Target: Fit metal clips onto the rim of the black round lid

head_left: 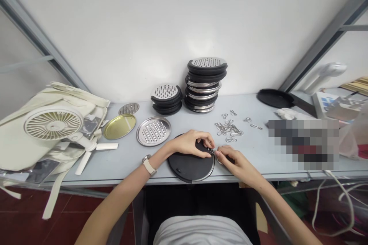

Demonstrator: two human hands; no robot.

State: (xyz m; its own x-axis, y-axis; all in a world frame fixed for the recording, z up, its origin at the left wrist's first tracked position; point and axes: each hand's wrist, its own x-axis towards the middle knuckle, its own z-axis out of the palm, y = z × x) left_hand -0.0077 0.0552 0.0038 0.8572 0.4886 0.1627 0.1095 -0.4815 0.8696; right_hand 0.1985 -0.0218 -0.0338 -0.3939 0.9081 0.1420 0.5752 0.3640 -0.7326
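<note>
A round black disc [186, 164] with a metal rim along its right side lies flat near the table's front edge. My left hand [192, 143] rests over its upper part, fingers and thumb closed round a small metal wire clip [211, 150] at the disc's right edge. From the right, my right hand [235, 162] pinches at the same clip; its fingertips nearly meet those of my left hand. How the clip sits on the disc is partly hidden by my fingers. Loose metal wire clips [229, 128] lie in a pile just behind my right hand.
Two stacks of graters with black rims [166, 99] [205, 88] stand against the wall. Left of the disc are a grater plate [153, 131], a gold lid [119, 126], a white fan [53, 123] and a pale bag [17, 134]. A black pan [275, 98] lies at the right.
</note>
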